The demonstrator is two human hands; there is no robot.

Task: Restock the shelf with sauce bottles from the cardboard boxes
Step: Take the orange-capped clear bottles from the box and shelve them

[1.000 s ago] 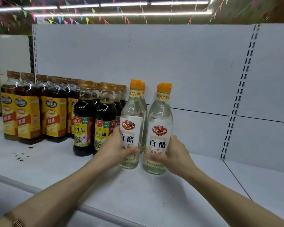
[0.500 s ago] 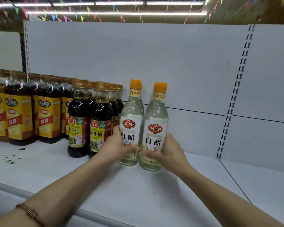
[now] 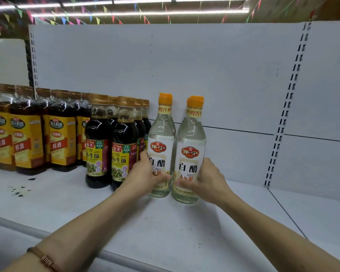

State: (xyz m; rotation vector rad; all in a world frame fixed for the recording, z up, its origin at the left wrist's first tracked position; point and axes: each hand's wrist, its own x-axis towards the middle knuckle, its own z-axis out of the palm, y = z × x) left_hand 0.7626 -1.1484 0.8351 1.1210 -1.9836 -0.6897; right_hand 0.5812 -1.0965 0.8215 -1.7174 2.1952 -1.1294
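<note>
Two clear vinegar bottles stand upright, touching, at frame centre on the shelf. The left bottle is gripped low by the left hand; the right bottle by the right hand. Dark soy bottles are seen just beside them, at left.

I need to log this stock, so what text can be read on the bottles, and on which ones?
"保宁" and "白醋": both clear vinegar bottles.
"海天" and "生抽": dark soy sauce bottles.
"料酒": yellow-label bottles.
Neck bands and small print: too small to read.
</note>
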